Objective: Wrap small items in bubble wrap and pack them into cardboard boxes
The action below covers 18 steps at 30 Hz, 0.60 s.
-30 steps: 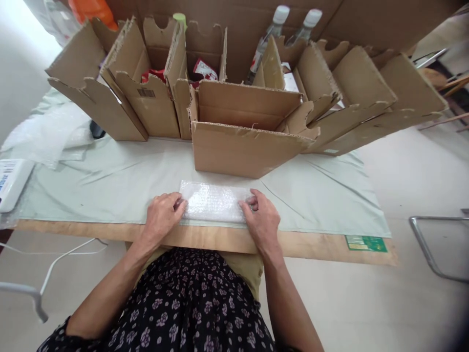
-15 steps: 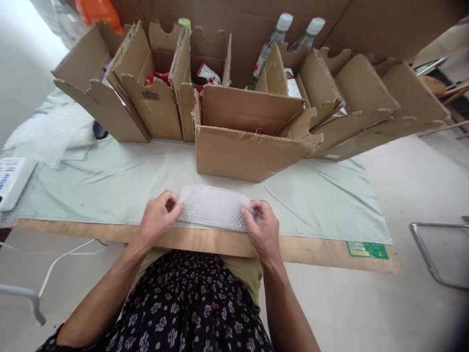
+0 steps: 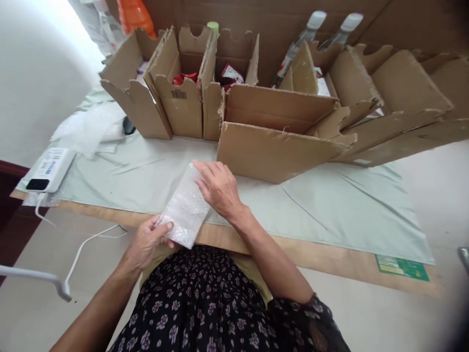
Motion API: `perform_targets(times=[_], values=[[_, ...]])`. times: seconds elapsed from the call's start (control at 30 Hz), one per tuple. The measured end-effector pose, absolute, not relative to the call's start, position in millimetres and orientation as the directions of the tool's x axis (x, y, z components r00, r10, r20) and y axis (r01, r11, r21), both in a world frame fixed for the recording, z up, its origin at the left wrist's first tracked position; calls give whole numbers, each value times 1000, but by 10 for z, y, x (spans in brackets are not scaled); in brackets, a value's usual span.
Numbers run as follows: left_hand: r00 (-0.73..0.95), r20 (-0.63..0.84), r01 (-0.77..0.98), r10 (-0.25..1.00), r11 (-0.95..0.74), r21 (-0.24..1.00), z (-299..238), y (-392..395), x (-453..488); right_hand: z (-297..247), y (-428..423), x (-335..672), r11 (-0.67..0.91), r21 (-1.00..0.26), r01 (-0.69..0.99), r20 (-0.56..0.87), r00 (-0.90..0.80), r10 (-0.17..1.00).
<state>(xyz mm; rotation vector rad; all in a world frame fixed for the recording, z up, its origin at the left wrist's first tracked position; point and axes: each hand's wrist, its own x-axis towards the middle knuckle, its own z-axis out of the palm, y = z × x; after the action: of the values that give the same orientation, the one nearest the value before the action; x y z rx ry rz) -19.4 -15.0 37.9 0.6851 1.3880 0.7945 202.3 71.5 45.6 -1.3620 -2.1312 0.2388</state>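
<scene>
A flat packet wrapped in bubble wrap is turned lengthwise, its near end hanging over the table's front edge. My left hand grips that near end, thumb on top. My right hand holds the far right side of the packet, fingers curled over its edge. Just behind stands an open cardboard box with its flaps spread.
A pale green cloth covers the wooden table. A row of cut cardboard bins holds red packets and bottles at the back. Loose bubble wrap and a white device lie at the left. A green card lies at the right front.
The packet has been lifted off the cloth and turned from crosswise to lengthwise. My left hand dropped toward my lap; my right hand moved to the far end. The view swung left.
</scene>
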Motion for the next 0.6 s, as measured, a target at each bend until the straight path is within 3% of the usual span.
perform_targets(times=[0.13,0.27,0.33,0.5,0.6], values=[[15,-653,-280,758,630,725,348,-184,-44,472,434,2059,585,-463,667,471,-374,799],[71,-708,-331,703,686,648,328,-139,-8,392,-241,2299,495,-475,727,466,-269,843],[83,-721,-339,688,699,629,318,-142,7,349,-464,2317,490,-466,737,459,-272,846],[99,-713,-310,694,702,641,287,-239,71,195,-569,2064,555,-475,683,289,-474,832],[95,-666,-166,740,671,722,274,-342,-6,79,-548,1978,515,-493,702,308,-413,857]])
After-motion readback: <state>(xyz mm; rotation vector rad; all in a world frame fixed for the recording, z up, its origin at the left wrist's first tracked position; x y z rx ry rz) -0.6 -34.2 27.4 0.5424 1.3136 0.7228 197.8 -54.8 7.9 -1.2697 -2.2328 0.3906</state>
